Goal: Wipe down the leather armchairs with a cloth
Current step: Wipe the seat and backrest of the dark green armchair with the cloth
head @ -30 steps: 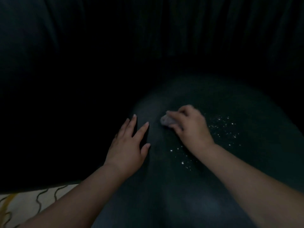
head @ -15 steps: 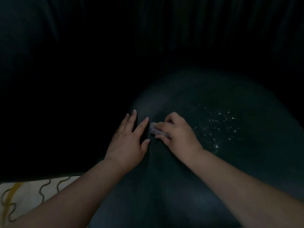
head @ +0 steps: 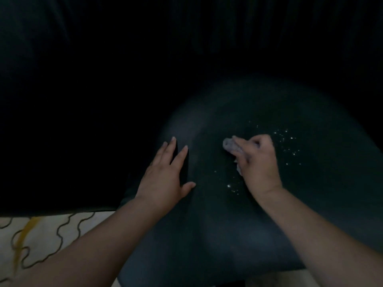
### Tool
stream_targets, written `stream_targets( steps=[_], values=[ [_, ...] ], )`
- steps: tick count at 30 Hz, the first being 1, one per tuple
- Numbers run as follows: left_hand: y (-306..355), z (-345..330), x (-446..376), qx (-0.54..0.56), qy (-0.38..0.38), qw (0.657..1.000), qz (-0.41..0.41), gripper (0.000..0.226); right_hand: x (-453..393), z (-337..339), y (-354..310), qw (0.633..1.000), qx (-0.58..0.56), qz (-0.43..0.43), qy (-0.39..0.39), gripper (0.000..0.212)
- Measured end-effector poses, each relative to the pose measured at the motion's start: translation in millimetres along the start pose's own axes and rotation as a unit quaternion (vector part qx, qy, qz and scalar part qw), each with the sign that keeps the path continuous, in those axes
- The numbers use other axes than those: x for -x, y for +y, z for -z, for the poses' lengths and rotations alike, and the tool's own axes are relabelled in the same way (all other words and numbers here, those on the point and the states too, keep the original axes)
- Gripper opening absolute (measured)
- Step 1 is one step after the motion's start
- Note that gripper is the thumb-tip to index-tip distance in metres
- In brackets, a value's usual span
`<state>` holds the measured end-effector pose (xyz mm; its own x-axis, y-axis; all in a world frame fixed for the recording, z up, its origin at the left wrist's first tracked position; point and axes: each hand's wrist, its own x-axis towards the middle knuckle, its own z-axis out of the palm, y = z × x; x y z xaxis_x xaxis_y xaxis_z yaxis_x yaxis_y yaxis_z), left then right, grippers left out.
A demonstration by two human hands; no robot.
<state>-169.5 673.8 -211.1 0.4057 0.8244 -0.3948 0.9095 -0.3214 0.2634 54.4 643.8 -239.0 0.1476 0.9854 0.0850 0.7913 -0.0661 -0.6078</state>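
While right hand point(head: 259, 160) grips cloth point(head: 230, 146) — left hand point(head: 165, 177) flat, armchair point(head: 207, 235) edge.

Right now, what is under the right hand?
The right hand grips a pale cloth and presses it on the dark leather seat. Only the cloth's front end and a lower edge show; the rest is covered.

Dark, near-black armchair point(head: 238, 224) flecked with white specks point(head: 288, 146); pale greyish cloth point(head: 230, 145); cream floor point(head: 41, 235) with black squiggles (one yellow streak).

right hand point(head: 258, 160) and cloth point(head: 229, 145) slid rightward, away from left hand point(head: 165, 177)
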Motion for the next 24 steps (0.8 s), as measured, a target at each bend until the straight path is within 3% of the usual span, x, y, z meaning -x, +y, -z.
stream_targets(
  steps=[2, 4, 5, 6, 8, 10, 13, 17, 24],
  values=[
    [1, 0, 1, -0.001, 0.001, 1.0, 0.001, 0.094, 5, -4, -7, 1.0, 0.01, -0.007, -0.001, 0.024],
    [3, 0, 0, -0.004, 0.001, 1.0, 0.006, 0.095, 24, -17, -15, 0.998, -0.015, 0.066, -0.012, 0.011],
    [4, 0, 0, -0.004, -0.002, 1.0, 0.008, 0.096, 30, -16, -21, 0.99, 0.006, 0.129, -0.057, 0.025],
    [6, 0, 1, -0.004, -0.007, 1.0, 0.01, 0.099, 30, -16, -19, 0.988, 0.025, 0.135, -0.071, 0.031],
    [9, -1, 2, -0.007, -0.015, 1.0, 0.006, 0.103, 20, -7, -7, 0.996, 0.014, 0.063, -0.054, 0.022],
    [10, 0, 5, -0.015, -0.019, 1.0, -0.001, 0.104, 11, 1, -6, 1.0, 0.006, 0.006, -0.016, 0.029],
    [12, 0, 9, -0.02, -0.016, 1.0, -0.002, 0.099, 18, 5, -20, 0.999, 0.029, -0.014, -0.006, 0.029],
    [15, -2, 12, -0.009, -0.008, 1.0, 0.002, 0.09, 23, 8, -20, 0.999, 0.037, -0.03, -0.007, 0.029],
    [17, -8, 15, 0.005, 0.006, 1.0, 0.003, 0.084, 32, 7, -25, 0.998, -0.016, 0.057, -0.025, 0.033]
  ],
)
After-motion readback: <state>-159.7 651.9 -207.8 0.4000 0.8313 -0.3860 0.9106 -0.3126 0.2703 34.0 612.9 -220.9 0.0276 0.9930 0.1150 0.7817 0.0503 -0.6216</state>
